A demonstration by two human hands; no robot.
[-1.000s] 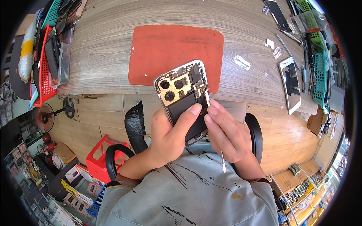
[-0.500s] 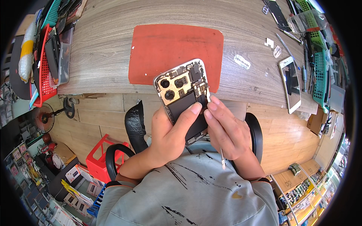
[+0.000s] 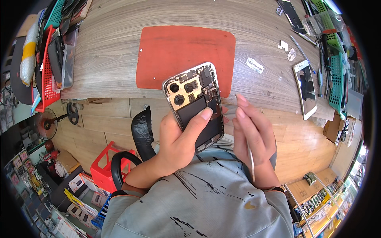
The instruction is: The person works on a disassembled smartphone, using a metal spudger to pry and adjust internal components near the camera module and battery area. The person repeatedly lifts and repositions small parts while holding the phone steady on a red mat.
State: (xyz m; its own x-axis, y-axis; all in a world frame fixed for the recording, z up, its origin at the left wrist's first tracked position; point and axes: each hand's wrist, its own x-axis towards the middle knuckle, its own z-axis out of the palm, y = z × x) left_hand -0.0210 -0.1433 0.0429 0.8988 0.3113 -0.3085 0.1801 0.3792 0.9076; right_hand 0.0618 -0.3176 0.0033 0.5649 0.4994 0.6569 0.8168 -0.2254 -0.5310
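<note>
My left hand (image 3: 180, 142) is closed round an opened smartphone (image 3: 202, 115), its thumb pressing on the black battery area. The phone's back is off, so three camera lenses in a gold-coloured bracket, the circuit board and the battery show. It is tilted, top end away from me, over the table's near edge. Apart from the phone, to its right, my right hand (image 3: 256, 137) pinches a thin metal pry tool (image 3: 251, 160). The tool's rear end sticks out below the palm, and its tip shows just past the fingertips.
A red mat (image 3: 184, 51) lies on the wooden table (image 3: 107, 51). To the right are a white phone (image 3: 305, 89), slim tools and a green basket (image 3: 336, 79). A red basket (image 3: 48, 79) with parts stands at the left. A red stool (image 3: 109, 164) is on the floor.
My right hand has drawn away from the phone to the right, taking the pry tool with it. My left hand and the phone have hardly moved.
</note>
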